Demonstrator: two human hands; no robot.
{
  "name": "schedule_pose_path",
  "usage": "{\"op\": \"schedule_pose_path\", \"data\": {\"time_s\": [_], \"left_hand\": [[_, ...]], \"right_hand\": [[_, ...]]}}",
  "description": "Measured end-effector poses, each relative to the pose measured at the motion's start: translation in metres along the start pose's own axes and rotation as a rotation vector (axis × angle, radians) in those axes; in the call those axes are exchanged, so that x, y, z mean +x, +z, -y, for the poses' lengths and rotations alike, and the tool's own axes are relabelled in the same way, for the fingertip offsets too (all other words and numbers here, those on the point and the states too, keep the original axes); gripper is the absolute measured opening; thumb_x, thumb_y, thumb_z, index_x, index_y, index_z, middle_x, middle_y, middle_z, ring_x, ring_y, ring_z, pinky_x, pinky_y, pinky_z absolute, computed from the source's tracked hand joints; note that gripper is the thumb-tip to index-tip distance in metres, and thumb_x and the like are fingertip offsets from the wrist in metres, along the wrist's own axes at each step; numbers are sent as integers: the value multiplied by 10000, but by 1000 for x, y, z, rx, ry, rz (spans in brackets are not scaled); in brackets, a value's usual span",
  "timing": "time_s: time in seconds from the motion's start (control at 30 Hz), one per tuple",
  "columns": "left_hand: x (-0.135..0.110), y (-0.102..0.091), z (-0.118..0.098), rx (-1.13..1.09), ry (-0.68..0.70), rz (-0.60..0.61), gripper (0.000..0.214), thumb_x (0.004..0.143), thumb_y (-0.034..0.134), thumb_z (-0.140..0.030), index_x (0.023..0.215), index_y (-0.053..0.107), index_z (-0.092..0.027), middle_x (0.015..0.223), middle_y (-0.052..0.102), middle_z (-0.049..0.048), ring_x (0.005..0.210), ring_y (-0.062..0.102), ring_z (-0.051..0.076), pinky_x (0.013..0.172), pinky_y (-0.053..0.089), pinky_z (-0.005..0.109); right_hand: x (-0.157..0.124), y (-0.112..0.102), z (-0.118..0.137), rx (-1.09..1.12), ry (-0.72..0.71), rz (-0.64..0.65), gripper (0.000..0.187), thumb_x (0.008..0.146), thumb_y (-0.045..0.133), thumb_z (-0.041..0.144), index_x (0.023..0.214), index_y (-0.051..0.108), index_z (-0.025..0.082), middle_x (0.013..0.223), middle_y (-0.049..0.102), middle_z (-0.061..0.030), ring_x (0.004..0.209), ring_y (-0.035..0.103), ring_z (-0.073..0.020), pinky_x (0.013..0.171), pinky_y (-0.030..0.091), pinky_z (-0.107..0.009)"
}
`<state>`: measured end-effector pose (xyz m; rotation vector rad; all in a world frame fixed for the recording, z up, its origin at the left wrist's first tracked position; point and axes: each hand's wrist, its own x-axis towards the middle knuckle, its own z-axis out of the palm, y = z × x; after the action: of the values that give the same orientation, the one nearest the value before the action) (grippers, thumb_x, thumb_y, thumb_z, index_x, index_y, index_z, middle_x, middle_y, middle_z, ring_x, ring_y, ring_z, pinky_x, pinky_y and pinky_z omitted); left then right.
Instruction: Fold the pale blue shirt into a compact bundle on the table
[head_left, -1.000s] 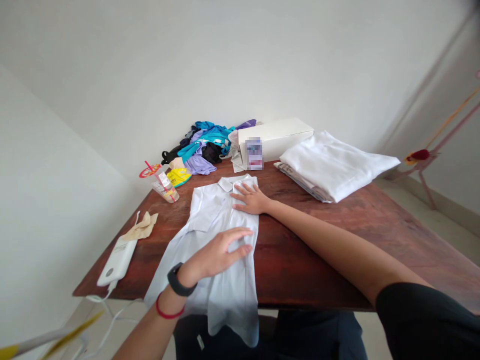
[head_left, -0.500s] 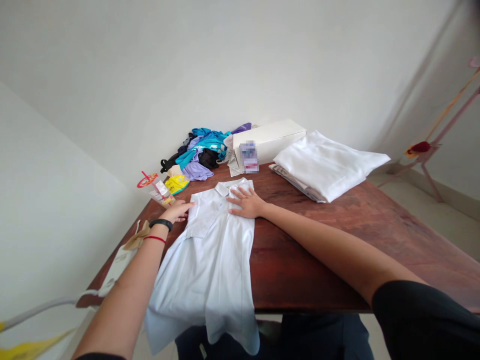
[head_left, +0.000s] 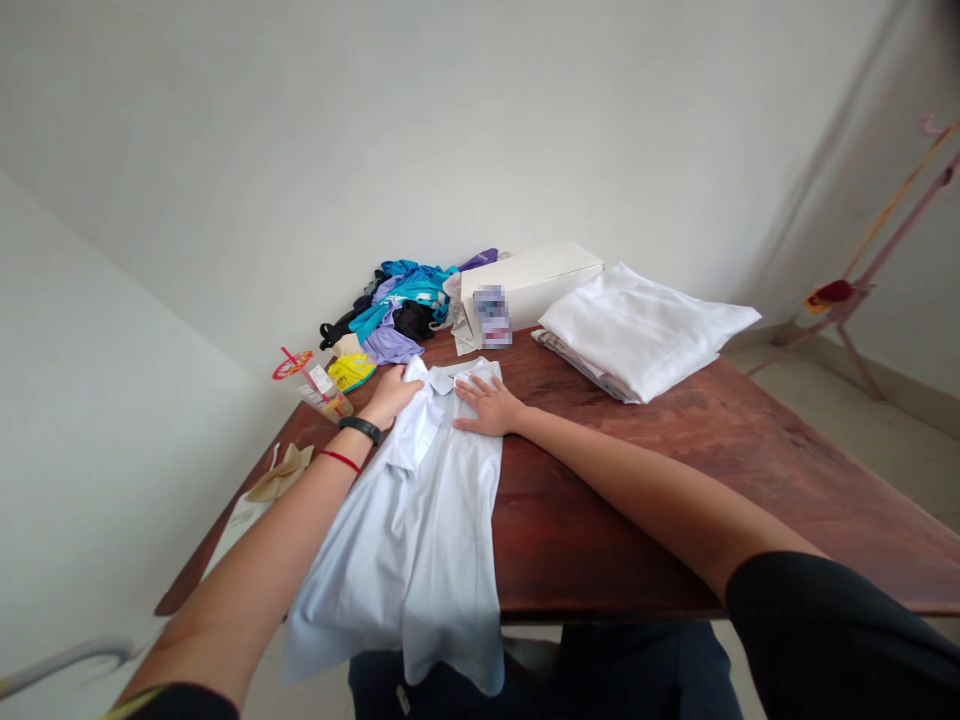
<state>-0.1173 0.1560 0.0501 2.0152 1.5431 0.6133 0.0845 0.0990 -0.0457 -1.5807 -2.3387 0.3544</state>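
Observation:
A white collared shirt (head_left: 442, 520) lies lengthwise on the wooden table, its collar toward the wall and its lower end hanging over the front edge. My left hand (head_left: 395, 394) grips the shirt at its upper left side, lifting the cloth into a raised fold. On the upper right part, just beside the collar, my right hand (head_left: 491, 405) rests flat with its fingers spread. Part of the left fingers is hidden by the bunched cloth.
Behind the shirt are a pile of blue, purple and black clothes (head_left: 397, 305), a yellow packet (head_left: 351, 372) and a plastic cup (head_left: 322, 390) with a straw. A white box (head_left: 540, 280) and folded white cloth (head_left: 645, 330) lie on the wooden table (head_left: 600, 520).
My left hand has moved right and slightly up from the shirt's left edge, folding the cloth inward. My right hand stays pressed on the shirt.

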Motion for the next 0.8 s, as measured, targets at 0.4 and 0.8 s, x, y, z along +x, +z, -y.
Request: {"op": "schedule_pose_path", "data": {"time_s": [0.4,0.8], "left_hand": [[-16,83,-57,456,161,-30,348,933,510,-175,1268,597,-133,1165,708,200,1155,660,322,955,498,395],[-47,80,-32,511,308,156,352,877,611,-286,1202,621,-152,1216,624,146,1099,652,280,947,509,358]], "right_hand": [[11,-3,-16,323,96,-218,367,899,474,95,1132,749,160,1240,728,-109,1212,633,-270,1089,413,-388],[24,-3,-22,600,341,-428,291,915,641,442,840,706,168,786,748,-45,795,698,-200,701,474,-251]]}}
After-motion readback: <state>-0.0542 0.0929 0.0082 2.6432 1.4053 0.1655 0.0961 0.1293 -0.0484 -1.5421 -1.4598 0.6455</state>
